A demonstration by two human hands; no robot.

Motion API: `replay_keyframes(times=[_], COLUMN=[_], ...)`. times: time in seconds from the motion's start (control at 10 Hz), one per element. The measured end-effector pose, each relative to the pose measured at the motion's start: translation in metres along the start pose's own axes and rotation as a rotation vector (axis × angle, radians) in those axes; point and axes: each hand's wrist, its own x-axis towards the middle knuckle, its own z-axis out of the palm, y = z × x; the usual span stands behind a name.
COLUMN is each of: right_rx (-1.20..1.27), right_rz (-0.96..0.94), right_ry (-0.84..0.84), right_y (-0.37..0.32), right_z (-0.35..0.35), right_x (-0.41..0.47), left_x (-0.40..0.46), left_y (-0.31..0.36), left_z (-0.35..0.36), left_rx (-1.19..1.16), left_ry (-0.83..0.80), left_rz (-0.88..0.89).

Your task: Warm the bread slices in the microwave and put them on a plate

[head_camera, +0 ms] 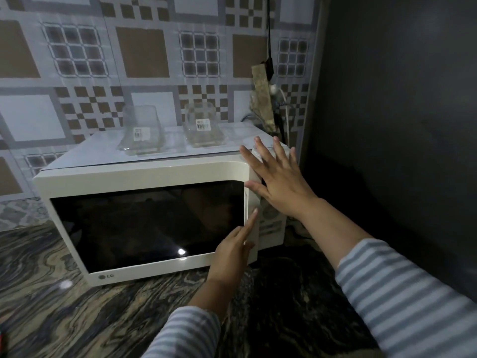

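Note:
A cream-white microwave (pixel 144 174) stands on a dark marbled counter, its door with the black window (pixel 147 226) closed. My left hand (pixel 233 251) is mostly curled, with the index finger stretched out and touching the door's right edge strip. My right hand (pixel 277 178) is spread flat, fingers apart, resting against the upper right corner of the microwave over the control panel. Neither hand holds anything. No bread slices or plate are visible; the dark window hides the inside.
Two clear glass containers (pixel 140 133) (pixel 204 129) sit on top of the microwave. A tiled wall runs behind. A dark panel (pixel 387 112) closes in the right side, with cables and a power strip (pixel 263 99) hanging in the corner. The marbled counter (pixel 64 306) stretches to the front left.

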Motion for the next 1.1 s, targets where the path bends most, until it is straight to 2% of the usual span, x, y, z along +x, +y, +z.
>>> replay_keyframes(times=[0.3,0.7,0.8,1.0,1.1], right_rx=[-0.086,-0.13,-0.107,0.035,0.234], right_rz=[0.006,0.079,0.076,0.122,0.097], right_ry=[0.108,0.115,0.129,-0.029,-0.058], right_y=[0.001,-0.003,-0.001,-0.015,-0.035], right_z=[0.007,0.016,0.02,0.003,0.0], right_x=[0.008,0.018,0.014,0.001,-0.051], left_x=[0.012,0.024,0.02,0.003,-0.044], left_y=[-0.002,-0.007,-0.01,0.005,0.013], left_z=[-0.003,0.001,0.003,-0.011,-0.025], left_rx=[0.032,0.051,0.076,-0.053,-0.086], left_ry=[0.042,0.113,0.078,-0.107,-0.118], left_rz=[-0.052,-0.04,-0.049,-0.156,-0.169])
